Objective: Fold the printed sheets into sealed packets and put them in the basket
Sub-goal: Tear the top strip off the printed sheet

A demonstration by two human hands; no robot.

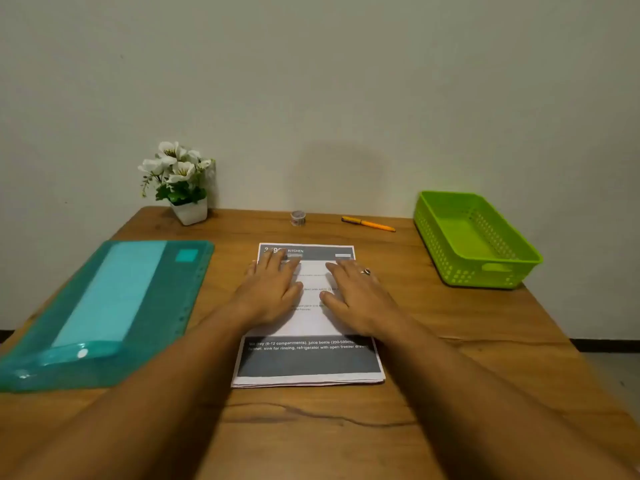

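I see the stack of white printed sheets with grey bands (308, 362) lying at the middle of the brown wooden table (450, 341). The left hand (268, 292) and the right hand (360, 296) lie flat on the top sheet, fingers straight and spread, pressing it and grasping nothing. The bright green perforated plastic basket (450, 268) sits far right, well apart from the sheets. A teal translucent plastic folder (114, 306) lies left. A small tape roll (298, 218) and an orange pen (369, 224) lie at the far edge.

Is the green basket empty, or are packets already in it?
Empty: the green basket shows only its bare floor; no packet lies inside.
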